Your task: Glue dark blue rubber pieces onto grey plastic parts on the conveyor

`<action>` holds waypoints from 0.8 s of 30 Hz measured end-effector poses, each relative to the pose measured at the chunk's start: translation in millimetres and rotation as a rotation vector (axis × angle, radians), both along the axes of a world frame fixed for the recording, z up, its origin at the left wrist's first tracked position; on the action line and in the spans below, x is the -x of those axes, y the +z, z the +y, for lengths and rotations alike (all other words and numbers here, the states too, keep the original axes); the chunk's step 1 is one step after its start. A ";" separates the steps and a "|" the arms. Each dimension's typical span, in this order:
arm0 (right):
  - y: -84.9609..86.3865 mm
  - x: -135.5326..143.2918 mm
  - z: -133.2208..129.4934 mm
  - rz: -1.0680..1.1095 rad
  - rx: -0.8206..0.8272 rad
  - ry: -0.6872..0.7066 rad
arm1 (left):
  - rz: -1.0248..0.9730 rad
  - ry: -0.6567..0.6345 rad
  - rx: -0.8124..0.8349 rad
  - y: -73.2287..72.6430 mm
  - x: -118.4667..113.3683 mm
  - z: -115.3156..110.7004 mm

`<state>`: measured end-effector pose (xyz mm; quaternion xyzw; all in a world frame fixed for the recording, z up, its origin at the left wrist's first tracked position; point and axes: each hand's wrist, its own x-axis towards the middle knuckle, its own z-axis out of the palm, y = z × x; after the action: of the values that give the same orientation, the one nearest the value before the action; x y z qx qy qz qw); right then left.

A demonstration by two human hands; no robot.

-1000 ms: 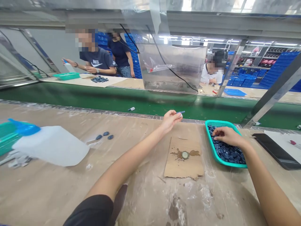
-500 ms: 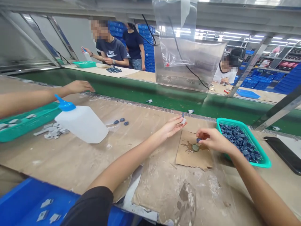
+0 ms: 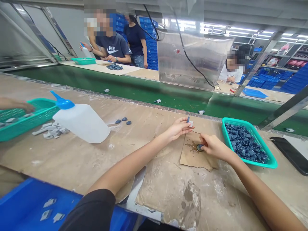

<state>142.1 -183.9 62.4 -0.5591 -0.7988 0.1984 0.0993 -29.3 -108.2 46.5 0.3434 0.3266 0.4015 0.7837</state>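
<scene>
My left hand [image 3: 180, 129] holds a small white block with a dark blue upright piece [image 3: 188, 119] between thumb and fingers, above the table. My right hand [image 3: 211, 146] is closed in a pinch over a small round dish [image 3: 199, 147], which it partly hides. A small dark blue piece was visible in its fingertips a moment before; now it is mostly hidden at the dish. Under the dish lies a torn cardboard piece [image 3: 190, 160] with wet brown stains. To the right of my right hand stands a green basket [image 3: 273, 162] filled with dark blue pieces.
A white bottle with a blue spout [image 3: 81, 123] lies tilted at left, near three dark pieces [image 3: 124, 119] and grey-white pieces [image 3: 51, 130]. Another person's hand [image 3: 26, 107] reaches into a left green basket [image 3: 45, 104]. Behind runs a green belt [image 3: 134, 93]. A black phone [image 3: 288, 155] lies right.
My right hand has lowered its dark blue piece to the dish. The other person's hand has gone from near the belt back to the left basket. Pieces on the belt have shifted right.
</scene>
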 end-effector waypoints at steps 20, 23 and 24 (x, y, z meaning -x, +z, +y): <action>18.5 -7.1 7.9 0.943 0.000 -0.391 | 0.210 -0.227 -0.430 -4.9 -10.5 -18.1; 20.5 -2.8 5.4 0.902 -0.011 -0.397 | 0.225 -0.207 -0.475 -4.6 -10.6 -20.5; 21.2 -1.8 4.1 0.886 -0.020 -0.394 | 0.228 -0.196 -0.501 -4.5 -10.8 -21.9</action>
<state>143.9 -179.8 83.6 -0.5605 -0.5604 0.3871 0.4711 -18.5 -130.2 42.0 0.5992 0.2686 0.3509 0.6676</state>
